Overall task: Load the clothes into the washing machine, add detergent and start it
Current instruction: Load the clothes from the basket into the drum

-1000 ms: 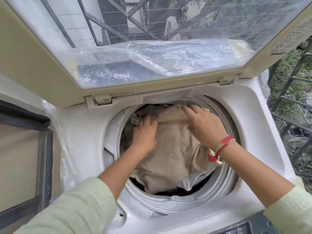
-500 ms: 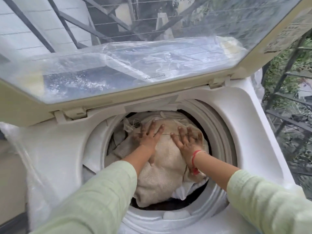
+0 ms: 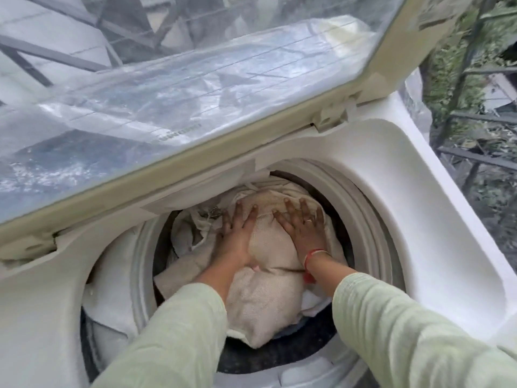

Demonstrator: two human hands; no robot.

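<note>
Both hands — left hand [image 3: 237,233], right hand [image 3: 303,233] — press flat, fingers spread, at the drum's [image 3: 361,208] twelve o'clock; the beige towel [image 3: 263,298] looks soft, bulky — push mid-mound.

Soft, even daylight fills the scene, probably from an overcast sky, and no hard shadows fall anywhere. The white washer [image 3: 436,225] is bright, close to washed out, and looks grainy. The raised lid [image 3: 195,113] carries pale reflections and a hazy sheen, so what lies behind it is hard to read. Inside the drum [image 3: 366,219] the light drops off. The gap at the bottom is dark, and the left hand [image 3: 237,236] and right hand [image 3: 303,233] darken toward the fingers. Motion blur smears the whole picture, worst at the sleeves [image 3: 405,331] and the greenery [image 3: 461,65]. Wide-angle distortion bends the lid's edge.
</note>
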